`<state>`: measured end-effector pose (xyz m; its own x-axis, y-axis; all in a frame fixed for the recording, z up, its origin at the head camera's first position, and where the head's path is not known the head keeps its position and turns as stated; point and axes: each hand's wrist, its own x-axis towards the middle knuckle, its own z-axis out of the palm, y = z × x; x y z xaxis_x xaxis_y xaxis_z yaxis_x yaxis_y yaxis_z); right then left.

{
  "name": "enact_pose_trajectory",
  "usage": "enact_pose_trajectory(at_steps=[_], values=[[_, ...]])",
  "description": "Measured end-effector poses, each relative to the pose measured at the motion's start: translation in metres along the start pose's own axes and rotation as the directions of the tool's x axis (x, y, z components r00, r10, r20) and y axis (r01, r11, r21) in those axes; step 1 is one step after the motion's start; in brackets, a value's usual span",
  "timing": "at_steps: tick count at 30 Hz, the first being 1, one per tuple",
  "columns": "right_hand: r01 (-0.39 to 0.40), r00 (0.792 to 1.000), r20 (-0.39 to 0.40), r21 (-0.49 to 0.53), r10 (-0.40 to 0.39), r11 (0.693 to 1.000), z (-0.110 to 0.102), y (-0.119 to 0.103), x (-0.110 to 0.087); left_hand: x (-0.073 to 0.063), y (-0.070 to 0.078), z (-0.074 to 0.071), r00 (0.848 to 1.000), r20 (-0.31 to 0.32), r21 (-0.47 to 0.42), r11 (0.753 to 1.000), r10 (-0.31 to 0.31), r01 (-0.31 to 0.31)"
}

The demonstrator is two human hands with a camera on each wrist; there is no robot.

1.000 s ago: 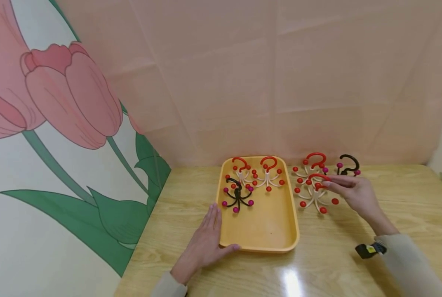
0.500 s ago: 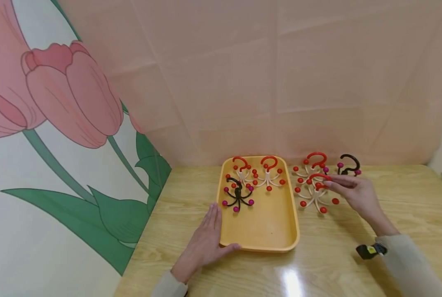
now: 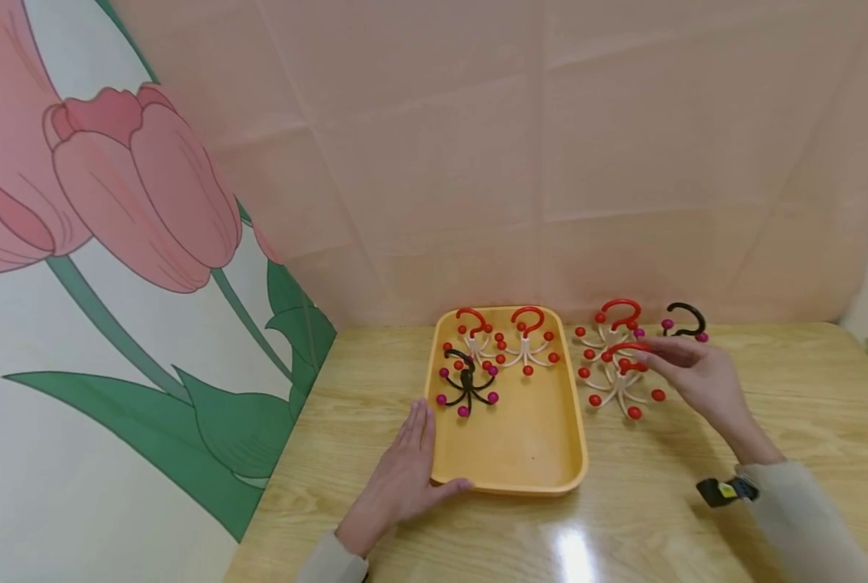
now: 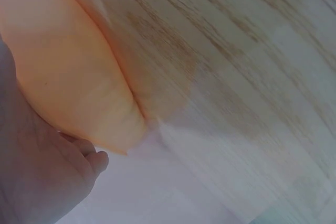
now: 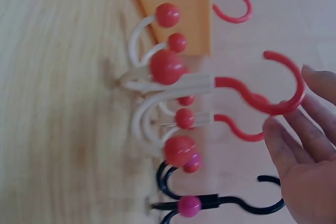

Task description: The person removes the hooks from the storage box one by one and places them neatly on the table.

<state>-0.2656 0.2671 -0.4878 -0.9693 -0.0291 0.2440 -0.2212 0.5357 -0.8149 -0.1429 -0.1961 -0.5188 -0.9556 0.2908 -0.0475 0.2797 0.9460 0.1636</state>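
My right hand [image 3: 702, 387] pinches the red hook [image 3: 629, 346] of a white, several-armed hook hanger with red ball tips, which stands on the table right of the tray. In the right wrist view, the hook [image 5: 281, 109] meets the thumb and fingers. Behind it is a similar red-hooked white hanger [image 3: 621, 305]; a black hanger [image 3: 689, 310] with magenta balls is partly hidden by the hand. My left hand [image 3: 402, 479] lies with straight fingers along the left rim of the yellow tray [image 3: 510, 453], its thumb at the near edge.
Two red-and-white hangers, one at the tray's back left [image 3: 472, 320] and one at its back right [image 3: 526, 344], stand behind a black hanger [image 3: 467, 380] with magenta balls. A pinkish cloth [image 3: 441, 178] hangs behind the wooden table [image 3: 667, 518]. A tulip-patterned wall [image 3: 135, 324] borders the left.
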Motion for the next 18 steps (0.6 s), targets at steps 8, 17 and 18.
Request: enact_pose_trajectory(at_steps=[8,17,18], values=[[0.077,0.995,-0.069,0.007,-0.077,0.997,0.004,-0.034,-0.003,0.000,0.000,-0.001,1.000,0.003,0.003,1.000,-0.008,0.008],[0.159,0.984,-0.090,0.046,-0.154,0.986,0.012,-0.069,-0.001,0.001,0.002,0.001,1.000,-0.005,-0.007,1.000,-0.017,0.017],[0.164,0.984,-0.073,0.060,-0.160,0.985,0.013,-0.074,-0.001,0.001,0.002,0.002,1.000,-0.006,-0.006,1.000,-0.018,0.018]])
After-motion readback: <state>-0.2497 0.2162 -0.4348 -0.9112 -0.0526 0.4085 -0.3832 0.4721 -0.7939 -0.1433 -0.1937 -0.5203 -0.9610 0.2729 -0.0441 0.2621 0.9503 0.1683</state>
